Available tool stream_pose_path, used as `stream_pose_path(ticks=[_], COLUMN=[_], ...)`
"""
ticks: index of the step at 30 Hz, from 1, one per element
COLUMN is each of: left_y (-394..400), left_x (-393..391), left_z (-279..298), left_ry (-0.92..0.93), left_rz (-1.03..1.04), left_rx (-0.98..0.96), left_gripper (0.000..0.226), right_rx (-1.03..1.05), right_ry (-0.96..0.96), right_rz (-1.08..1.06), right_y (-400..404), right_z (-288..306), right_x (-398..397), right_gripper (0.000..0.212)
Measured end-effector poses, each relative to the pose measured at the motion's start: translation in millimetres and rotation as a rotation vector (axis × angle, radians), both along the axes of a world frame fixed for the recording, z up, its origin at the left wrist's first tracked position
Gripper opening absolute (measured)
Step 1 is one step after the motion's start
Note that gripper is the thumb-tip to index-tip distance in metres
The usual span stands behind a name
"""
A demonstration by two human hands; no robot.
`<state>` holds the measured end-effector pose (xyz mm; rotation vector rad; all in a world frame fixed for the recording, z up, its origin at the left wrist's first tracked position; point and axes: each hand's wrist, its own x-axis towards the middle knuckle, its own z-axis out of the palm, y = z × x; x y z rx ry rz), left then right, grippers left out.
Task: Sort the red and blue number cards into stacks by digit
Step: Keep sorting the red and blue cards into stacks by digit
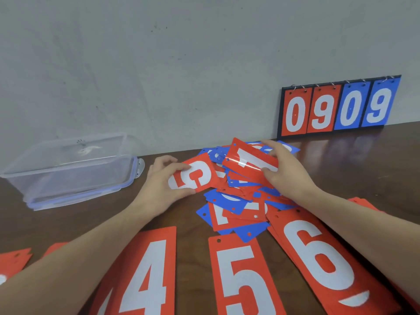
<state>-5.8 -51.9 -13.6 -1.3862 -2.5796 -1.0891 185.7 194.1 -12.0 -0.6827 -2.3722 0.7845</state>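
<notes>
left hand (162,185) fingers pinch red card (195,176) | right hand (284,169) grips red card, digit half-hidden (250,163)

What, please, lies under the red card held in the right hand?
Under the red card in the right hand lies the loose pile of red and blue cards; most of their digits are covered.

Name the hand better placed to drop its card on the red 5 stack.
Left. The left hand already grips a red 5 card, and the red 5 stack lies just near of it. The right hand holds a different red card.
</notes>
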Motion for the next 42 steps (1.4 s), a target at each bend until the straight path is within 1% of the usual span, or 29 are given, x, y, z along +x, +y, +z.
stream_pose_path(ticks=[3,6,10,13,16,20,24,26,28,30,33,34,36,38,42], left_y=[-1.7,-4.3,-11.6,-23.7,-37.4,-58.5,-82.5,-92.0,-100.4,-111.0,-132.1,-139.6,-155.2,-171.6,-204.2], left_x=[1.2,5.5,18.1,28.4,43.1,70.6,100.4,113.3,125.5,136.5,151.2,154.3,156.9,156.8,155.8], left_z=[3.6,14.2,33.0,43.6,51.7,59.5,60.5,60.6,62.0,64.7,68.9,69.8,70.2,69.2,67.4], left_ry=[-0.033,-0.126,-0.340,-0.450,-0.518,-0.539,-0.603,-0.677,-0.781,-0.855,-0.929,-0.942,-0.949,-0.924,-0.846], left_rz=[0.044,0.136,0.247,0.286,0.281,0.259,0.236,0.230,0.211,0.200,0.142,0.114,0.084,0.087,0.166], left_rx=[-0.004,0.028,0.255,0.380,0.449,0.516,0.542,0.597,0.656,0.669,0.632,0.627,0.644,0.670,0.676], left_gripper=[0.049,0.052,0.047,0.049,0.052,0.054,0.046,0.038,0.027,0.024,0.020,0.017,0.014,0.018,0.028], right_rx=[0.006,-0.076,-0.237,-0.319,-0.436,-0.498,-0.545,-0.544,-0.585,-0.649,-0.708,-0.715,-0.738,-0.745,-0.765], right_ry=[-0.016,0.014,0.155,0.195,0.208,0.158,0.107,0.075,0.068,0.065,0.056,0.055,0.067,0.065,0.023], right_rz=[-0.001,-0.011,0.018,0.048,0.085,0.108,0.116,0.120,0.133,0.156,0.214,0.233,0.261,0.265,0.249], right_y=[-0.1,-3.5,-16.7,-33.1,-51.6,-81.4,-107.5,-117.2,-125.2,-134.9,-148.7,-153.5,-162.9,-175.7,-199.7], right_z=[0.3,8.1,32.1,50.5,63.8,71.7,70.5,69.0,67.0,66.6,64.8,64.3,63.8,66.2,70.0], right_x=[0.6,5.2,19.0,34.1,52.3,80.6,106.5,117.5,126.3,132.0,135.5,135.2,133.3,129.8,118.1], right_gripper=[0.046,0.039,0.022,0.014,0.012,0.009,0.014,0.015,0.019,0.032,0.066,0.073,0.079,0.074,0.031])
